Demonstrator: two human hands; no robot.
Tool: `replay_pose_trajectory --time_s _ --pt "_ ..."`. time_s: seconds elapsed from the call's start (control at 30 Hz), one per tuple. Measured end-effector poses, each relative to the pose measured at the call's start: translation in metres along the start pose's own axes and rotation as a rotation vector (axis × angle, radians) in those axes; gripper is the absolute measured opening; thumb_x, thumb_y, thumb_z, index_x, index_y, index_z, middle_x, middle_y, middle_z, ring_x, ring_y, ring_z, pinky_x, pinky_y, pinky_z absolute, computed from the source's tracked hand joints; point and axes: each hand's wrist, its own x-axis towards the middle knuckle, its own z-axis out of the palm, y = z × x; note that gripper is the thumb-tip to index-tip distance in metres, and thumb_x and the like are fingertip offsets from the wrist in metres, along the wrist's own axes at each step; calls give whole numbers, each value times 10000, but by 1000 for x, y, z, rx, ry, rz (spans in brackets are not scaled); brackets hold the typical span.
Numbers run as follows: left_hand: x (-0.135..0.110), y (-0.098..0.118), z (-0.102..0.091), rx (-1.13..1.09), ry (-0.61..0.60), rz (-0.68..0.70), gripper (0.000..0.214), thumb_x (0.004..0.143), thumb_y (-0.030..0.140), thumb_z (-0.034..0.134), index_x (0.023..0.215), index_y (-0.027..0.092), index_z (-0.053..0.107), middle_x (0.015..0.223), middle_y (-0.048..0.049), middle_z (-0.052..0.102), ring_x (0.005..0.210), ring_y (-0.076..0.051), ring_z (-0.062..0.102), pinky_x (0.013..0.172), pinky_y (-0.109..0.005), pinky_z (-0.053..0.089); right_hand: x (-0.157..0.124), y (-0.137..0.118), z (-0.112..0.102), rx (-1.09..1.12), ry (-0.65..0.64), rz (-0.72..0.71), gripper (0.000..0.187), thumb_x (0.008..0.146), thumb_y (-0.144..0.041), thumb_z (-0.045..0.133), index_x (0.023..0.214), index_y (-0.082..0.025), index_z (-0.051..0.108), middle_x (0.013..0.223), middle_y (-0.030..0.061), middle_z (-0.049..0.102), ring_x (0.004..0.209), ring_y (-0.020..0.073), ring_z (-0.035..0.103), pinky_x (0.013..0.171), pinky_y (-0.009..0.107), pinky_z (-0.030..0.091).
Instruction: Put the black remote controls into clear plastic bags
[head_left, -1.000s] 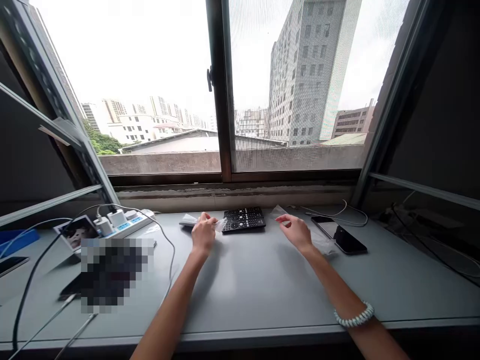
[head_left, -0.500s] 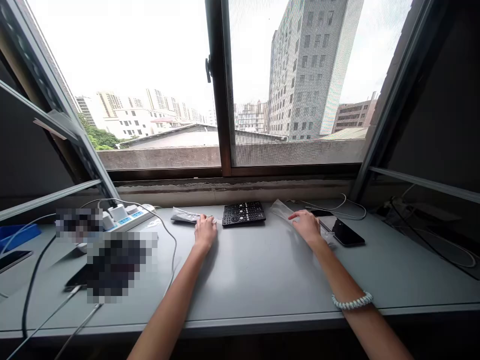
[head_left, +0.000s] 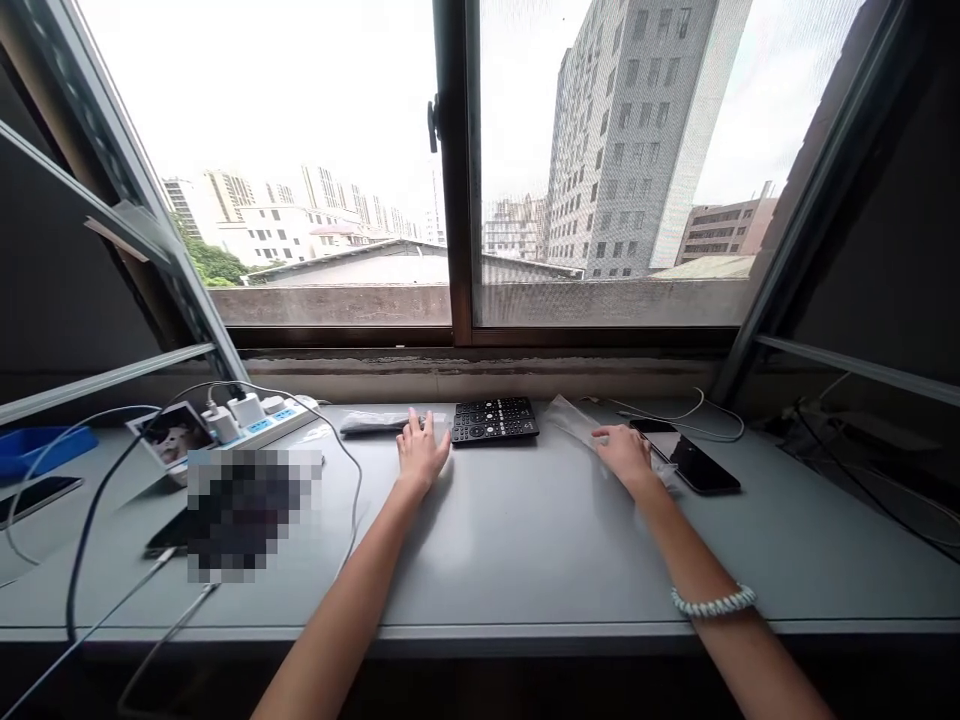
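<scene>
My left hand lies flat on the grey table, fingers stretched out, its fingertips touching a clear plastic bag with a dark thing inside. My right hand rests open, palm down, on a second clear plastic bag at the right. Between the two hands, toward the window, lies a black remote control with its buttons up. Neither hand grips anything.
A black phone lies just right of my right hand, with white cables behind it. A white power strip with chargers, a small photo, dark cables and a blurred-out patch sit at the left. The window sill runs along the back.
Both hands held small plastic bags off the table a second ago. They have since set them down and now lie flat and open. The camera shifted slightly.
</scene>
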Motion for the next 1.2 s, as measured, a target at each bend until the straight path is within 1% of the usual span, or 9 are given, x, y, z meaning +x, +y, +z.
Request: replay_pose_trajectory --time_s 0.2,0.4,0.47,0.57,0.63,0.73,0.87,1.0,1.2 --pt "-9 18 -15 -131 147 183 393 866 334 412 1195 157 533 1358 -155 386 1242 -274 372 983 -424 322 3 2 -3 64 135 3 282 753 -128 475 943 -147 682 1059 121 618 960 240 567 824 338 382" --pt "-16 27 -16 -181 115 398 407 885 278 386 1280 189 419 1303 -95 470 1232 -216 393 1008 -368 298 0 -12 -16 523 316 -113 279 731 -178 473 920 -181 679 1002 88 634 785 188 612 712 288 451" --pt "-17 28 -18 -211 148 381 413 905 286 345 1306 191 379 1298 -93 477 1252 -212 371 1012 -363 292 -5 -21 -18 725 211 -161 277 713 -202 495 930 -177 665 981 85 651 737 177 625 675 281 472" --pt "-19 29 -24 -263 249 359 410 923 304 311 1311 184 368 1293 -98 475 1237 -207 385 1000 -347 305 -17 -35 -18 911 -230 -302 280 692 -233 548 950 -185 648 1007 79 658 698 168 642 560 253 478" --pt "-20 31 -27 -264 288 417 400 927 294 303 1303 184 383 1290 -93 477 1229 -195 392 1006 -329 299 -26 -44 -15 929 -496 -422 311 692 -244 573 992 -187 635 1002 77 662 710 167 650 529 240 476" --pt "-22 34 -22 -213 216 556 392 930 279 294 1297 197 405 1299 -74 482 1267 -186 349 1030 -322 276 -36 -52 -8 878 -638 -528 326 711 -257 578 1025 -180 625 994 76 668 749 165 652 545 239 486" --pt "-26 37 -1 -141 -4 646 436 910 322 358 1328 198 378 1409 -74 368 1341 -224 226 1050 -380 261 -34 -50 2 749 -445 -594 261 724 -250 580 964 -184 657 981 59 676 841 163 634 698 271 500" --pt "-28 36 13 -71 -169 559 496 888 296 392 1361 160 330 1439 -129 301 1345 -251 215 1059 -408 248 -22 -39 8 579 -207 -529 218 766 -266 534 931 -222 669 959 30 680 848 159 621 787 301 477" --pt "-34 38 15 -10 -217 424 521 886 260 347 1387 130 287 1446 -181 256 1329 -294 245 1054 -469 237 -11 -25 11 428 -100 -477 223 758 -260 525 924 -261 674 930 7 681 816 165 615 779 306 465"
